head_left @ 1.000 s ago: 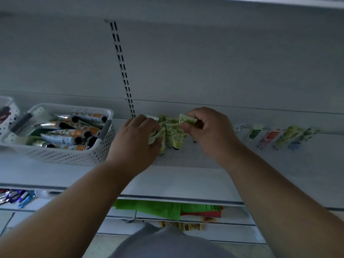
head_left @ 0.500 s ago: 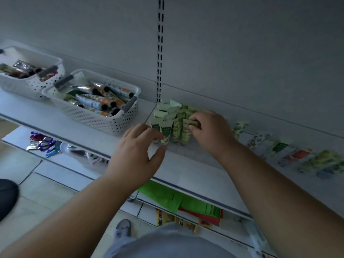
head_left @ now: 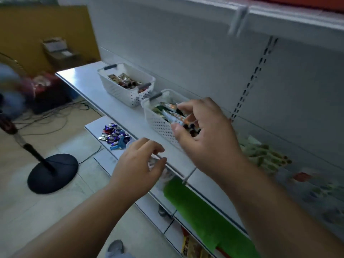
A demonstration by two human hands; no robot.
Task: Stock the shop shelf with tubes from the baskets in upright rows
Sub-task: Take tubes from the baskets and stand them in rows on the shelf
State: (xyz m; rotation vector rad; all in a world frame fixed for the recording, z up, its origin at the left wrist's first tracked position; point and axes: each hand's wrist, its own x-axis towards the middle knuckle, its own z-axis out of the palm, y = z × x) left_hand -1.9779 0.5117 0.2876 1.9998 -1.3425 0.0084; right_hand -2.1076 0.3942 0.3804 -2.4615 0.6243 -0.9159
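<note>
Over the nearer basket (head_left: pixel 158 123), the right hand (head_left: pixel 206 138) is hovering spread, empty, above orange tubes (head_left: pixel 175 118). Left hand (head_left: pixel 137 168) is hanging open beside the shelf (head_left: pixel 130 120). Green tubes (head_left: pixel 264 157) are standing rightward. Judged step: restocking pickup; next requires pinching 1 tube.

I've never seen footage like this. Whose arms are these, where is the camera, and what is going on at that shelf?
No machine here: a person wears a camera on the head, looking down at their own bare arms. The right hand reaches into the nearer white perforated plastic basket of orange-and-silver tubes with black caps; whether it already grips one is unclear. The left hand hovers open and empty by the white metal shelf. A second white basket sits further along. Pale green tubes, blurred, are already on the shelf to the right.
</note>
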